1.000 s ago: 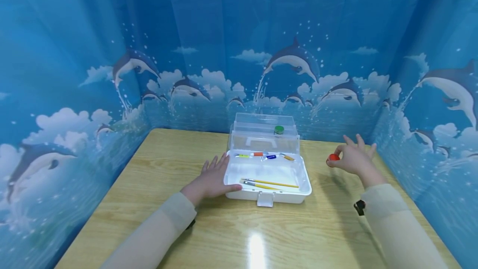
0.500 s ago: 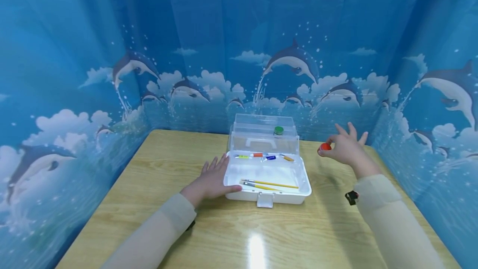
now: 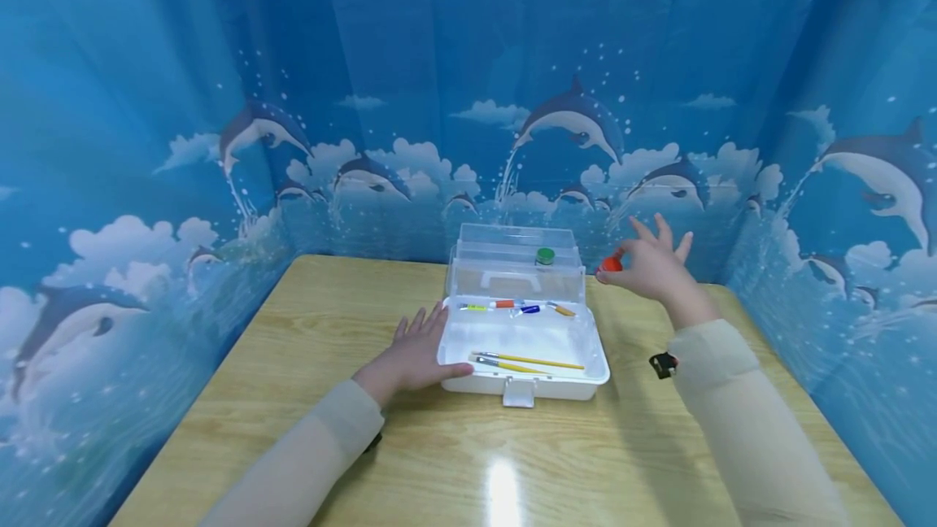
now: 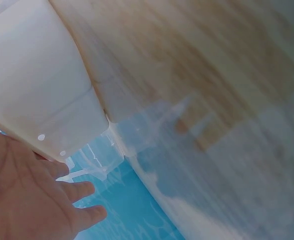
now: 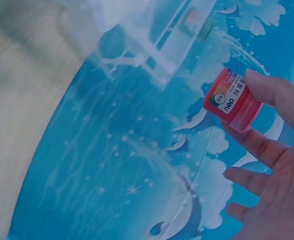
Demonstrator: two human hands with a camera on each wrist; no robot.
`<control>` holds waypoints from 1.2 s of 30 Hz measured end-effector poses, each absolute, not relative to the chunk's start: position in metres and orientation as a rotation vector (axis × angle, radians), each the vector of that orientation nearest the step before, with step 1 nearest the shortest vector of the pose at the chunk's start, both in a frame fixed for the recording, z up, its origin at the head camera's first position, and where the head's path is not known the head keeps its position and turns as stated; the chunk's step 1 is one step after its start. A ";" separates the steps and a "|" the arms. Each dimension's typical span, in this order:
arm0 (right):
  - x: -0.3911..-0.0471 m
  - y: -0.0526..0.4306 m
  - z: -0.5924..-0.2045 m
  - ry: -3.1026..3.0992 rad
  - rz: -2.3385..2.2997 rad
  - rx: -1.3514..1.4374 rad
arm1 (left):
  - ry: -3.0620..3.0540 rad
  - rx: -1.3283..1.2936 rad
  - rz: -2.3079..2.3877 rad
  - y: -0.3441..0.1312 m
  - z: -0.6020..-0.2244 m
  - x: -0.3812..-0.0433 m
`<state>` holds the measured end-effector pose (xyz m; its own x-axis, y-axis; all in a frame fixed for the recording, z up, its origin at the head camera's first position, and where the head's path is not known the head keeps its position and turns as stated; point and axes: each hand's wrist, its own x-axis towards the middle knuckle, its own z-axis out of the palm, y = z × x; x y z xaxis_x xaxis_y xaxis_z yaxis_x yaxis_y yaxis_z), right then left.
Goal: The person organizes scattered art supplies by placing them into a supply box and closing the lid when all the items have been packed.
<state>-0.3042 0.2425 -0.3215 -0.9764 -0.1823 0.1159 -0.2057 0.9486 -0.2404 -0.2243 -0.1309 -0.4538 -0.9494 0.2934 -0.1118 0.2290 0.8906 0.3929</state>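
Observation:
My right hand (image 3: 660,269) pinches a small red paint jar (image 5: 232,100) between thumb and index finger, the other fingers spread. A white "deli" label shows on the jar in the right wrist view. The hand is raised just right of the open lid of a white plastic box (image 3: 527,389). My left hand (image 3: 416,354) rests against the box's left side, fingers extended, its thumb over the front left corner. Inside the box lie two yellow-handled paintbrushes (image 3: 542,359) near the front. Small yellow, orange and blue items (image 3: 505,304) line the back.
The clear lid (image 3: 523,238) leans back, with a green-capped jar (image 3: 545,255) at its right part. A wooden table (image 3: 329,299) bears the box. Dolphin-print curtains (image 3: 468,63) hang behind and on both sides.
My right hand has moved left and upward with the red paint jar, from the table's right side to beside the lid. The left hand and the box have stayed put.

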 end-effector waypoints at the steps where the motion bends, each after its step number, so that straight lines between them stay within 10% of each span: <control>1: -0.305 0.239 -0.320 -3.004 0.390 0.305 | 2.891 0.409 0.569 -0.131 -0.454 -0.224; 36: -0.334 0.153 -0.315 -2.905 0.603 0.400 | 2.884 0.402 0.558 -0.132 -0.461 -0.228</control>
<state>-0.3335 0.1534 -0.3154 -0.9537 -0.2281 0.1962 -0.2873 0.8839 -0.3691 -0.2283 -0.1320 -0.4606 -0.9479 0.2949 -0.1204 0.2287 0.8932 0.3872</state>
